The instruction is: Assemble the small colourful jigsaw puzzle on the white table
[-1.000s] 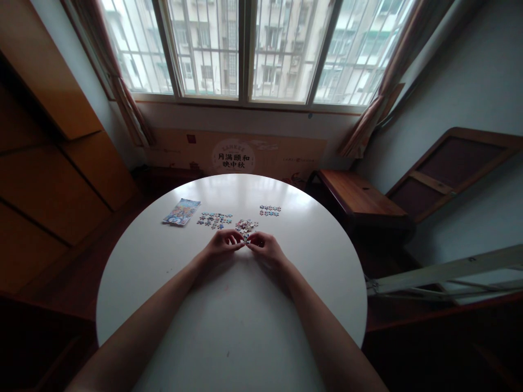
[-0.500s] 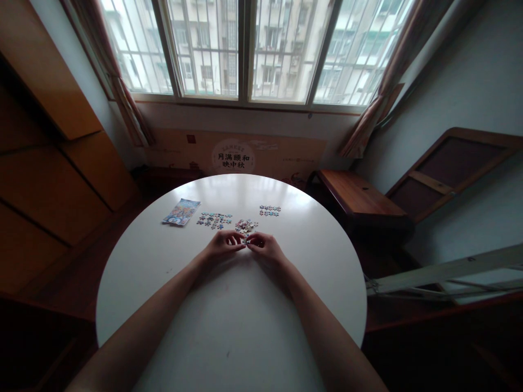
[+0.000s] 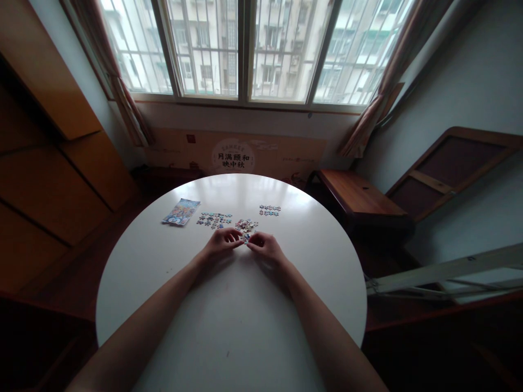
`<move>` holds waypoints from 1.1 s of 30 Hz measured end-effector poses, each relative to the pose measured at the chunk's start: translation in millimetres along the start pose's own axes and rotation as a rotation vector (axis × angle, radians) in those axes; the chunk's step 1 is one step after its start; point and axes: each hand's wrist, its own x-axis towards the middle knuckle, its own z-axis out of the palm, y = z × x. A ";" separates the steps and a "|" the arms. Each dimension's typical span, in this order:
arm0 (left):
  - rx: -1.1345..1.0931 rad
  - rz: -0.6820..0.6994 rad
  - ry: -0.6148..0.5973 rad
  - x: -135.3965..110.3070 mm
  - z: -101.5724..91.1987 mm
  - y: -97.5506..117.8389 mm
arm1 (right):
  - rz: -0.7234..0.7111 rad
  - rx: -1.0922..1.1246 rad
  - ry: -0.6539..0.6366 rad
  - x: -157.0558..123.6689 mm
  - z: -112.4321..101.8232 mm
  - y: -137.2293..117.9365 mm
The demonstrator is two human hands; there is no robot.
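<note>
My left hand (image 3: 223, 241) and my right hand (image 3: 266, 246) meet over the table, curled toward each other. Between their fingertips is a small jigsaw puzzle piece (image 3: 245, 238), gripped from both sides; whether it is one piece or two joined is too small to tell. Just beyond the fingers lies a loose heap of puzzle pieces (image 3: 246, 224). To the left of it, several pieces are spread in rows (image 3: 214, 220). Another small group of pieces (image 3: 270, 210) sits farther back on the right.
The round white table (image 3: 229, 316) carries everything. A colourful picture sheet (image 3: 182, 212) lies at its left side. Beyond the table stand a wooden bench-like piece of furniture (image 3: 359, 191) at the right and a printed panel (image 3: 171, 149) under the barred window.
My fingertips have drawn slightly apart, and more of the puzzle piece between them shows. The heap, the rows and the picture sheet are where they were.
</note>
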 end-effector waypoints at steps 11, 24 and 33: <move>-0.001 0.044 -0.050 -1.7 3.5 0.5 | 0.009 0.027 -0.047 -0.5 -0.3 -1.6; 0.016 0.087 -0.059 -2.3 3.9 -3.9 | -0.002 -0.009 -0.035 -0.4 -0.3 -2.5; -0.004 0.069 -0.033 -3.2 5.0 -7.4 | -0.017 -0.029 -0.010 -0.8 0.0 -0.9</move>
